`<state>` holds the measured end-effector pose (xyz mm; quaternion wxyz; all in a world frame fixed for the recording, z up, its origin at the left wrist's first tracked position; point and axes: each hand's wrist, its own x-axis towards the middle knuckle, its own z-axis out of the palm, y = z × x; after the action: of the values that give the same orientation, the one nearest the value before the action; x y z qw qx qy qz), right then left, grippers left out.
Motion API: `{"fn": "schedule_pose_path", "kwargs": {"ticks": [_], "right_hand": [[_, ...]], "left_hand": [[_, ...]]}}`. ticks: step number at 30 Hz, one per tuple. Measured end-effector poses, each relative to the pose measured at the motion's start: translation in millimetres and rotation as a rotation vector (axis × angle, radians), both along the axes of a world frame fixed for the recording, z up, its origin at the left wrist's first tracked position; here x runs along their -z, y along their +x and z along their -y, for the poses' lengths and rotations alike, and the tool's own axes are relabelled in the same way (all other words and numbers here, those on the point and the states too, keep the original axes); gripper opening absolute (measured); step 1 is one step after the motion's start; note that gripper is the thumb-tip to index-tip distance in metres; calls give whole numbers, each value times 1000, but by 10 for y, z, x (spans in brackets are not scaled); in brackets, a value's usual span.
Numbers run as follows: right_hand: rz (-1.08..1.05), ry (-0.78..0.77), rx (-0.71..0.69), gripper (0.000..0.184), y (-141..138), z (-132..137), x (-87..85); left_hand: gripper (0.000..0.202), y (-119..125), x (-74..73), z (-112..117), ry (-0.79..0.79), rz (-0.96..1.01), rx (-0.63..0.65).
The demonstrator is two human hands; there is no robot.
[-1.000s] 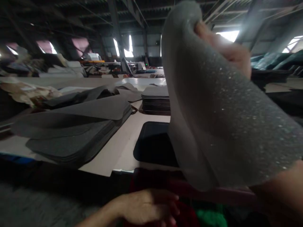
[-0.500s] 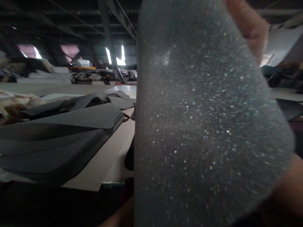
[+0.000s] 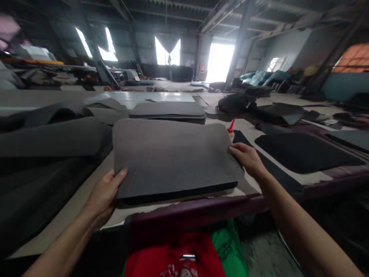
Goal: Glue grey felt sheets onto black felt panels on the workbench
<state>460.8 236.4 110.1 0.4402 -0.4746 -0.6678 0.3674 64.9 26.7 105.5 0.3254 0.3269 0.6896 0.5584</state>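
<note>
A grey flexible sheet (image 3: 173, 154) with rounded corners is in front of me, low over the table. At its left edge, my left hand (image 3: 108, 188) is closed on it, thumb on top and fingers hidden beneath. My right hand (image 3: 245, 156) pinches the right edge near the far corner. Below the sheet's near edge shows a dark layer (image 3: 184, 193); I cannot tell whether the sheet touches it. Just behind lies a stack of similar grey sheets (image 3: 167, 109). A bottle with a red pointed nozzle (image 3: 231, 127) stands beyond my right hand.
Piled grey sheets (image 3: 57, 138) cover the left of the table (image 3: 250, 132). To the right lie a black rounded piece (image 3: 305, 152) and a dark strip (image 3: 273, 165). A black bundle (image 3: 235, 103) sits farther back. Maroon cloth (image 3: 196, 211) hangs along the table's front edge.
The sheet was upright close to the camera, its glittery face filling the right of view. Now it is lowered toward the table, lying nearly flat between both hands. The view has turned right.
</note>
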Motion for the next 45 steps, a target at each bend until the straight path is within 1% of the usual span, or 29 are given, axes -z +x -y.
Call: {"fn": "schedule_pose_path", "kwargs": {"ticks": [2, 4, 7, 10, 14, 15, 17, 22, 27, 32, 36, 38, 40, 42, 45], "right_hand": [[11, -34, -3, 39, 28, -9, 214], [39, -35, -5, 37, 46, -26, 341], [86, -28, 3, 33, 58, -70, 449], [125, -3, 15, 31, 58, -113, 532], [189, 54, 25, 28, 61, -136, 615], [209, 68, 27, 28, 62, -134, 626], [252, 95, 29, 26, 65, -122, 638], [330, 130, 31, 27, 74, -105, 638], [392, 141, 37, 25, 77, -107, 628], [491, 172, 48, 20, 67, -70, 579], [585, 187, 67, 18, 48, -45, 549], [637, 198, 80, 19, 37, -30, 543], [682, 212, 93, 22, 28, -2, 538], [706, 232, 105, 27, 26, 34, 535], [802, 289, 159, 36, 36, 69, 544]], "left_hand": [[45, 31, 64, -7, -25, 92, 27], [46, 50, 91, -1, -61, 75, 8], [45, 74, 75, 9, -163, -111, -74], [39, 106, 23, 14, -251, -326, -126], [33, 96, -21, 19, -387, -631, -122], [33, 82, -19, 20, -419, -684, -124], [34, 52, 0, 19, -441, -725, -112], [36, 36, 38, 14, -445, -761, -54], [43, 42, 43, 20, -512, -769, -53], [48, 37, 69, -4, -569, -795, -54], [42, 54, 62, -25, -547, -793, -26], [40, 51, 67, -24, -534, -795, -35], [39, 39, 93, -11, -507, -805, -56], [38, 19, 141, 8, -435, -764, -52], [40, -30, 231, 32, -226, -534, 4]]}}
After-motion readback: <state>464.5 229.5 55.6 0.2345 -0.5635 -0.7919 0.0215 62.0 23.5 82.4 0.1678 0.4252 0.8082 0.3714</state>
